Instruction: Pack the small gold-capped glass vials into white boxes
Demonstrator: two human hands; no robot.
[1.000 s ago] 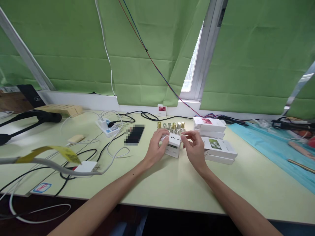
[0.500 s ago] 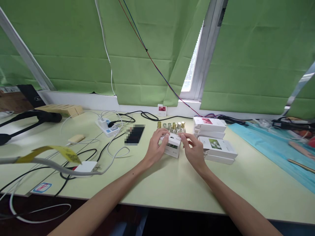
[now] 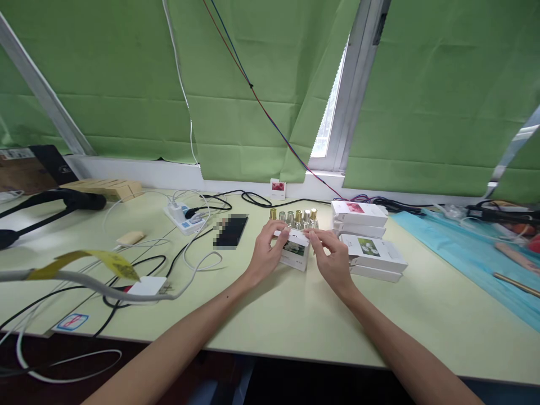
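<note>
I see a white, flower-printed cardboard box [image 3: 296, 257] just right of left hand [image 3: 267, 251], which grasps it; right hand [image 3: 331, 254] touches it, can't tell grip.

Pale yellow-green counter [image 3: 291, 329] is stretching before me. Straight ahead, short row of bottles [image 3: 298, 216] with gold and silver caps is standing upright. To my right, two stacks of white boxes [image 3: 379, 256] are sitting, one behind other; right of them, blue sheet [image 3: 455, 247] is covering part of counter. Left of bottles, dark phone [image 3: 236, 232] is lying flat. Farther left I am seeing white power strip [image 3: 185, 226], white adapter [image 3: 147, 286], small cream block [image 3: 130, 238] and tangled cables [image 3: 220, 259] lying about.
</note>
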